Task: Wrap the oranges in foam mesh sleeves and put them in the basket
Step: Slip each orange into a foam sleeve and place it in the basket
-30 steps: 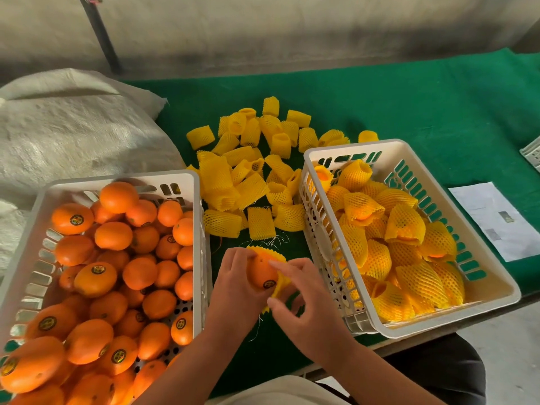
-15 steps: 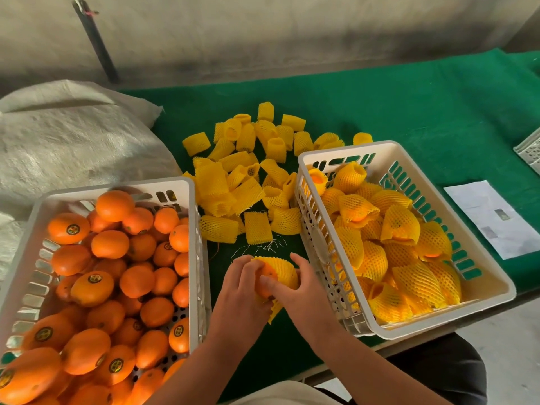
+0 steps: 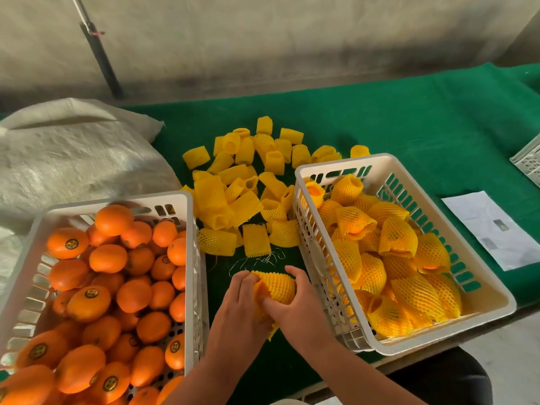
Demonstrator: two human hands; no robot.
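Observation:
Between the two baskets, my left hand and my right hand both grip one orange in a yellow foam mesh sleeve; the sleeve covers almost all of the fruit. A white basket on the left holds several bare oranges. The white basket on the right holds several sleeved oranges. A pile of loose yellow sleeves lies on the green cloth behind my hands.
A grey woven sack lies at the back left. A white paper sheet sits right of the right basket, and the corner of another white crate shows at the far right edge. A dark pole stands by the wall.
The sleeve has been drawn over the orange, which showed bare a second ago. Both hands have closed in around it.

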